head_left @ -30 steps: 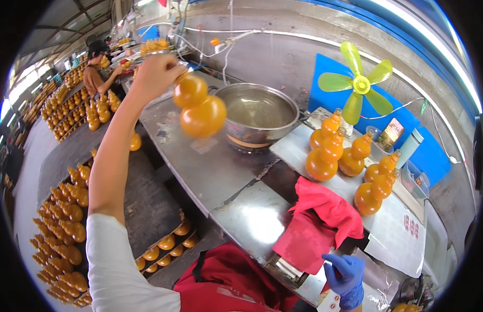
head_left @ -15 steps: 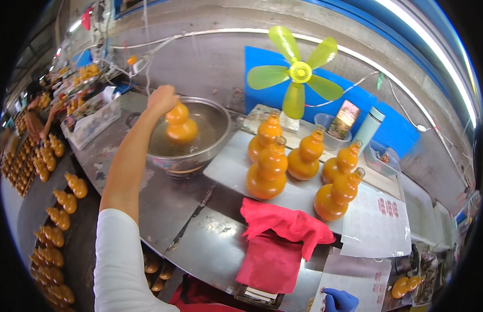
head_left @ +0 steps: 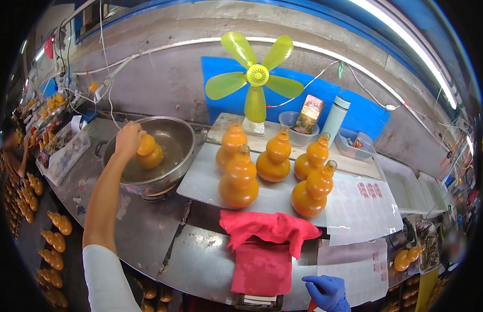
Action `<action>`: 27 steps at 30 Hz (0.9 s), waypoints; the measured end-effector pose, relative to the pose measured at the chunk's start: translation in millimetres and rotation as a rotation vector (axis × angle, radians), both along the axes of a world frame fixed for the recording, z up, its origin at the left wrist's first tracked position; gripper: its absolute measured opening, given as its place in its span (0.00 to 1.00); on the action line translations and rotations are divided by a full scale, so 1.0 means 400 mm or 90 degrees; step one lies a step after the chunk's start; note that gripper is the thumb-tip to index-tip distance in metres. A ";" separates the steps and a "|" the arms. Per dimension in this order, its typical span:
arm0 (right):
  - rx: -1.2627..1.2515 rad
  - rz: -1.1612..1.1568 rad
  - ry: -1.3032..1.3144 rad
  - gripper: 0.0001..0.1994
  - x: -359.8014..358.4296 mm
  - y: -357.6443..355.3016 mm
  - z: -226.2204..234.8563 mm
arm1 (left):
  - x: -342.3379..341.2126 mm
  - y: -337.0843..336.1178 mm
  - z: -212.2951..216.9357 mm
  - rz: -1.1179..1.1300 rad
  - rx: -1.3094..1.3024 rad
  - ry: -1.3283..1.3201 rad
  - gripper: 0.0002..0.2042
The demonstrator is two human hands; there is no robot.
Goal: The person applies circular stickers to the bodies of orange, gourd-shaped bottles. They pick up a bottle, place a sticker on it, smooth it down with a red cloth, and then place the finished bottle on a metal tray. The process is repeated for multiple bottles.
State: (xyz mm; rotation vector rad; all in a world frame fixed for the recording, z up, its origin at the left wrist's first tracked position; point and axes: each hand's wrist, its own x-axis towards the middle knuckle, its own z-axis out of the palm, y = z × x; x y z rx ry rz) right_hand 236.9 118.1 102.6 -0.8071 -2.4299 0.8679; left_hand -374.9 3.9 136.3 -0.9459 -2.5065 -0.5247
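My left hand (head_left: 128, 140) is closed around the neck of an orange gourd-shaped bottle (head_left: 150, 157), which is tilted inside a round metal basin (head_left: 192, 143) of cloudy water. I cannot tell how deep the bottle sits. My right hand (head_left: 327, 293), in a blue glove, is at the lower right beside a pale sheet with red print (head_left: 350, 265). Its index finger stretches to the left, and nothing shows in the fingers. Several similar bottles (head_left: 239, 184) stand upright on a white board (head_left: 202, 174). Red cloths (head_left: 265, 268) lie in front of the board.
Behind the bottles stand a green fan (head_left: 257, 75), a phone (head_left: 308, 114) in a clear bowl, and a pale green flask (head_left: 336, 119). A second printed sheet (head_left: 361, 208) lies right of the board. Several gourds (head_left: 59, 222) line the lower left. A person (head_left: 12, 156) is at far left.
My view has shifted, so the scene sits farther left. The bottle in my left hand stays in the basin, slightly tilted. My right hand has come more into view, away from the sheet.
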 end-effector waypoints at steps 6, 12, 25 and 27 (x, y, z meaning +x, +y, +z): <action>-0.017 0.008 0.028 0.06 0.011 0.013 -0.023 | 0.052 -0.028 -0.004 -0.094 -0.080 -0.063 0.08; -0.048 -0.023 0.031 0.06 0.045 0.026 -0.035 | 0.060 -0.008 0.011 -0.153 -0.367 -0.136 0.05; -0.059 -0.116 0.061 0.07 0.096 0.055 -0.038 | 0.021 0.023 -0.027 -0.124 -0.363 -0.158 0.12; -0.106 -0.148 0.046 0.07 0.103 0.059 -0.026 | 0.006 0.022 -0.039 -0.120 -0.372 -0.152 0.13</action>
